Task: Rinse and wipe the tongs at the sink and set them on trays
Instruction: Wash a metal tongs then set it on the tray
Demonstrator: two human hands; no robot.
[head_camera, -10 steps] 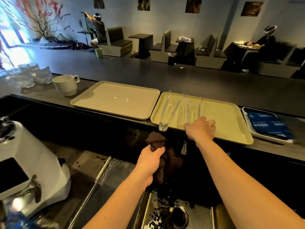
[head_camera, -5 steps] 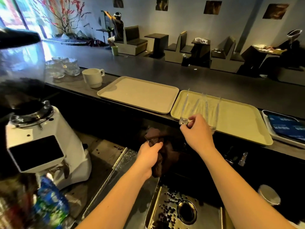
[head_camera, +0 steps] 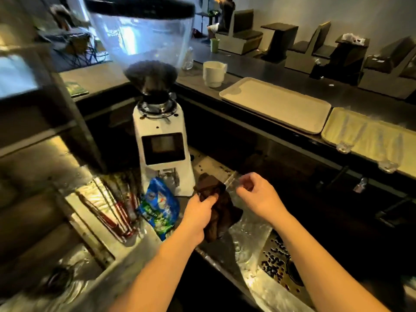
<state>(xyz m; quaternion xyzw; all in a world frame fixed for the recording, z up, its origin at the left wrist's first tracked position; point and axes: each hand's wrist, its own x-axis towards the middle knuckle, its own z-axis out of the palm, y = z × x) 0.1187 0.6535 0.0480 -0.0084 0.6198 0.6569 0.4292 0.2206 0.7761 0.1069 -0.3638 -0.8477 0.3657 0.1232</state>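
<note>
Dark long worktop (head_camera: pixel 281 70) far right carries a pale yellow rectangular tray (head_camera: pixel 369 140) with two clear plastic tongs (head_camera: pixel 344 144) already set down. Nearer, over the steel sink (head_camera: pixel 273 262), right hand (head_camera: pixel 258 195) pinches another clear tong (head_camera: pixel 231 180); left hand (head_camera: pixel 199 213) grips dark brown cloth (head_camera: pixel 213 194) against it. Wiping underway; placing left.

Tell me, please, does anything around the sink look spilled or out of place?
Yes: coffee beans are scattered loose across the sink floor near the drain, which looks like a spill. Two clear tongs on the yellow tray also jut past its near edge over the counter lip.
</note>
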